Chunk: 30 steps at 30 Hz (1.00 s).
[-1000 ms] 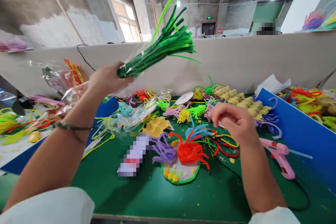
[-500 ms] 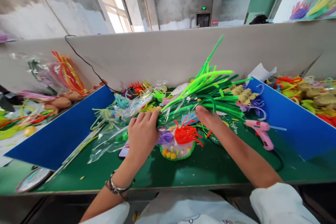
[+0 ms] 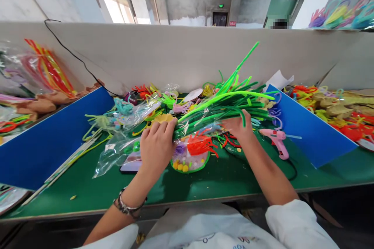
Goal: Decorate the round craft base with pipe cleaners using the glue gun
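- Held slantwise between both hands: green stem bundle (image 3: 210,104), fuzzy and partly sleeved in a clear plastic bag (image 3: 109,157), apparently just above the tabletop (image 3: 228,179).
- Long axis of the bundle: from near left, at the left hand (image 3: 157,146), to far right, with loose tips fanned out past the right hand (image 3: 242,125); one bright stem angled more steeply than the rest.
- Left grip: closed, knuckles up, around the bagged left end; slack part of the bag trailing away to the left and near.
- Right grip: low along the near side, right of the bundle's middle; fingers partly hidden among stems, with a dark green stem bent down in front; degree of closure impossible to tell.
- Relation of most weight, as a judgement: loose tips to the right and far of the left grip, the right hand being much nearer to them.
- Below, on the near side: decorated oval (image 3: 191,166) with a red cluster (image 3: 200,146), partly covered by the bag.
- Right of the right hand, apart from it: pink glue gun (image 3: 279,141) on the tabletop.
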Available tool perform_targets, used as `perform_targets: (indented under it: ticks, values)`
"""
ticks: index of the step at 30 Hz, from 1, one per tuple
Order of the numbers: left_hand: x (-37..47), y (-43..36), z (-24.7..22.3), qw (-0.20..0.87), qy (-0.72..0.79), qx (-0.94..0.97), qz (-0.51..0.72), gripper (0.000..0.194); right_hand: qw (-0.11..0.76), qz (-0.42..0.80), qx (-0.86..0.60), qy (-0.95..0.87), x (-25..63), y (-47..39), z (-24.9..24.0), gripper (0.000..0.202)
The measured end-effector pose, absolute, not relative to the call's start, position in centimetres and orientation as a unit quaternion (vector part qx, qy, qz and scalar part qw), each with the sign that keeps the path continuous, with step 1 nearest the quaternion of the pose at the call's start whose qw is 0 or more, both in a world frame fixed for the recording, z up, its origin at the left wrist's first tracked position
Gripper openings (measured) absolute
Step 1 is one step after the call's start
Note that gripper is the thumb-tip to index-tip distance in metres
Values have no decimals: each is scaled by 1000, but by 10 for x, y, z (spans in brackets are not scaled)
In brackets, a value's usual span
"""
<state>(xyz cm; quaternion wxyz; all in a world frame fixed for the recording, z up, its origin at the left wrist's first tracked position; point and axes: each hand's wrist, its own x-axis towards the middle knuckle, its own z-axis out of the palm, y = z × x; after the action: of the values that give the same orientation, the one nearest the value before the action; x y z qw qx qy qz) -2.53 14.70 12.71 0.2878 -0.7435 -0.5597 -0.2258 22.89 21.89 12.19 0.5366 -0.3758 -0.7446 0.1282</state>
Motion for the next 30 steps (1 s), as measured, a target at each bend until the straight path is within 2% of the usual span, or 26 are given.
perform_targets:
  ticks: [2, 4, 7, 9, 10, 11, 14, 17, 19, 23, 26, 30]
  values:
    - [-32, 147, 127, 297, -569, -731, -232, 41, 596, 127, -349, -712, 236, 218, 128, 95]
    - [-39, 148, 127, 301, -581, -721, -229, 40, 664, 110, -328, -663, 247, 216, 137, 92]
    - [-50, 150, 125, 319, -593, -708, -212, 40, 759, 32, -315, -570, 261, 199, 152, 56]
    - [-57, 153, 122, 335, -594, -705, -196, 39, 787, -52, -299, -537, 262, 179, 161, 34]
    - [-59, 154, 120, 341, -589, -707, -192, 39, 775, -137, -286, -546, 260, 168, 164, 26]
    - [-61, 156, 118, 347, -583, -710, -191, 39, 713, -198, -278, -612, 256, 158, 168, 17]
    - [-62, 158, 113, 357, -569, -712, -206, 39, 459, -254, -293, -799, 241, 142, 173, 25]
    - [-61, 157, 112, 360, -569, -702, -232, 37, 332, -283, -331, -837, 232, 146, 171, 30]
    - [-63, 156, 112, 350, -569, -702, -247, 38, 306, -257, -348, -848, 229, 152, 169, 29]
    - [-70, 154, 110, 311, -581, -706, -258, 41, 310, -162, -374, -859, 224, 155, 167, 25]
    - [-72, 153, 109, 331, -582, -704, -237, 42, 310, -103, -406, -853, 217, 157, 168, 26]
    - [-65, 150, 115, 342, -587, -699, -222, 41, 318, -69, -426, -844, 213, 165, 168, 18]
